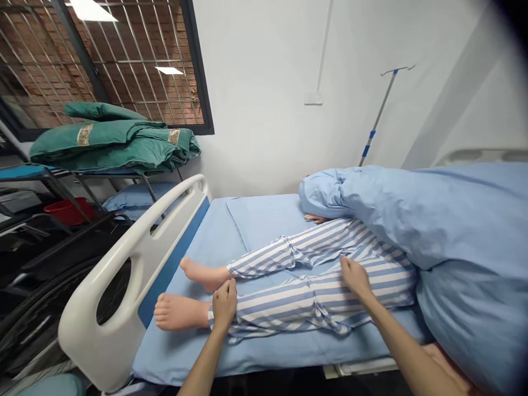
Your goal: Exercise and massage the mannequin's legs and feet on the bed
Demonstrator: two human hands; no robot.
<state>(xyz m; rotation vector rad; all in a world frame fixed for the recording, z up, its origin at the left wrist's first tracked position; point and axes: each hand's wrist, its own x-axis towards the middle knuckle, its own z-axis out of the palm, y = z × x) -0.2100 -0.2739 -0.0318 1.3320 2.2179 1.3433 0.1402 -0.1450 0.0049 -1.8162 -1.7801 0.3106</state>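
A patient mannequin lies on the bed, its legs in blue-and-white striped pajama trousers [272, 304]. My left hand [225, 303] is closed at the trouser cuff, over the ankle of the nearer leg. Just left of it are the bare nearer foot [181, 312] and the farther foot [204, 273]. My right hand [355, 276] is closed against the trousers at the nearer thigh; its fingertips are hidden. A light blue quilt [379, 214] is bunched over the upper body. From under its edge a mannequin hand [317, 218] pokes out.
A white-and-blue footboard [97, 302] bounds the bed's left end, with a wheelchair wheel [37, 324] beyond it. Folded green quilts [119, 143] lie on a rack under the barred window. An IV pole [378, 115] stands behind the bed by the wall. The blue sheet [264, 212] covers the mattress.
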